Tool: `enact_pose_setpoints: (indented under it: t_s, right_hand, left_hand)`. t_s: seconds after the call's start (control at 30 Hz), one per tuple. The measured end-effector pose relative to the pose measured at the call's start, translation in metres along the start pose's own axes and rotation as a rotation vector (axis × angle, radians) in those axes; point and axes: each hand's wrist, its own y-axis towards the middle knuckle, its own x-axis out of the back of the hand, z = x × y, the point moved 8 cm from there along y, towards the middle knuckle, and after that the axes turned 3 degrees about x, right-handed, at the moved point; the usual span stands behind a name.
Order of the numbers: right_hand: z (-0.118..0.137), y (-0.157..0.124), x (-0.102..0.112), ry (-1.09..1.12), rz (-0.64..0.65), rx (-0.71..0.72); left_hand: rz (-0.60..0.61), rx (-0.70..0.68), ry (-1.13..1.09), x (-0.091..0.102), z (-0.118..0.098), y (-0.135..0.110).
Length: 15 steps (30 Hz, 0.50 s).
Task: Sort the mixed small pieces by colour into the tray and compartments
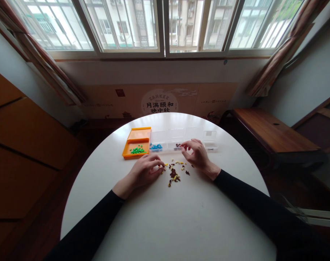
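Note:
A loose heap of tiny yellow and dark red pieces (175,173) lies on the round white table (167,217). My left hand (144,171) rests beside the heap, fingertips pinched at its left edge. My right hand (196,154) hovers at the clear compartment box (181,139), fingers curled in a pinch over the cell with dark pieces (177,146); what it holds is too small to see. Blue pieces (155,146) fill the box's left cell. An orange tray (136,143) holds green pieces (138,149).
A small clear lidded box (210,140) stands at the right end of the row. A dark wooden bench (273,134) sits right of the table, wooden panels to the left, a window wall behind.

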Motion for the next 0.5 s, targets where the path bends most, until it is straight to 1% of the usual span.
enact_pose_setpoints:
  t_s: [0.33,0.5]
  right_hand:
    - [0.0016,-0.0001,-0.0009,0.009,0.0,0.027]
    - [0.0024,0.0001,-0.0006,0.014,0.0,0.032]
  left_hand:
    - [0.003,-0.012,-0.009,0.0014,-0.0017,0.002]
    - [0.014,0.02,-0.021,0.0003,0.0011,0.002]
